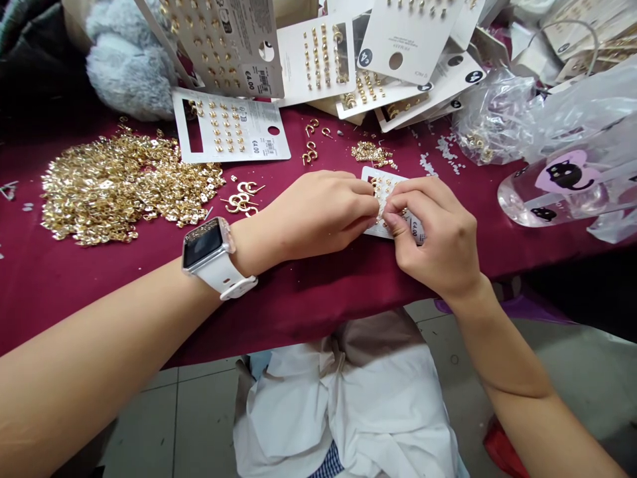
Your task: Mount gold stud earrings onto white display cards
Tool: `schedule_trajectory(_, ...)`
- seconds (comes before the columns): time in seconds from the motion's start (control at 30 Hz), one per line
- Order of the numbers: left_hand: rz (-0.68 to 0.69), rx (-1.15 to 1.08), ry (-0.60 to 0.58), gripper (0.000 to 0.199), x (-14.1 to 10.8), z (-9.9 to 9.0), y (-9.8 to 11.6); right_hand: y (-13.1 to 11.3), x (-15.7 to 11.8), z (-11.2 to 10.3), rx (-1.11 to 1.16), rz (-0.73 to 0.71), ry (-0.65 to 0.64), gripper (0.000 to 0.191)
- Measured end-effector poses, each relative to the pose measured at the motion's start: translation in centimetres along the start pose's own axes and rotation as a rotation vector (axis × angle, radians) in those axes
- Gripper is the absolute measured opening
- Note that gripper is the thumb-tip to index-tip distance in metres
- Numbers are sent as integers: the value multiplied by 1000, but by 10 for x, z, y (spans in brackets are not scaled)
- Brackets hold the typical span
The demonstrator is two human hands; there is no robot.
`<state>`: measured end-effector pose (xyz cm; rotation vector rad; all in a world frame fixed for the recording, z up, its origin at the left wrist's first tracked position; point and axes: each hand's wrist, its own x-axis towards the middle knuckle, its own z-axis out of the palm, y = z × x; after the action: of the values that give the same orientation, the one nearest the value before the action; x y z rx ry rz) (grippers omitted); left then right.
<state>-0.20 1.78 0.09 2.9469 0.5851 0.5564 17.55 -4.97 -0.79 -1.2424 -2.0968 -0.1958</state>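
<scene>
A small white earring card (384,187) studded with gold earrings sits between my hands over the burgundy tablecloth (308,292). My left hand (323,209) pinches at the card's gold studs from the left, and a white-strapped smartwatch (209,245) sits on that wrist. My right hand (432,232) grips the card's lower right part, with its thumb and fingers over the card. The fingertips hide part of the card. A large heap of gold earring backs (119,189) lies to the left, and loose gold hoop earrings (242,200) lie close to my left wrist.
Several priced earring cards (229,126) lie at the table's back, beside a small gold heap (372,154). A grey plush toy (127,63), a crumpled plastic bag (492,116) and a clear cat-decorated bottle (562,186) stand behind. White cloth (338,405) lies below the table edge.
</scene>
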Motion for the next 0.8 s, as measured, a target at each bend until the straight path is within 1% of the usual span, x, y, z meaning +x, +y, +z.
schedule_trajectory(0.33,1,-5,12,26,0,0,0,0,0,0,47,18,7,16)
schedule_trajectory(0.5,-2,-3,7,26,0,0,0,1,-1,-2,23,21,-9,15)
schedule_trajectory(0.57,1,2,5,27,0,0,0,2,-1,-4,19,14,1,13)
schedule_trajectory(0.7,11,3,13,28,0,0,-1,5,-2,-8,-35,-3,69,11)
schedule_trajectory(0.8,15,1,23,27,1,1,-1,6,-3,-7,-52,-73,66,12)
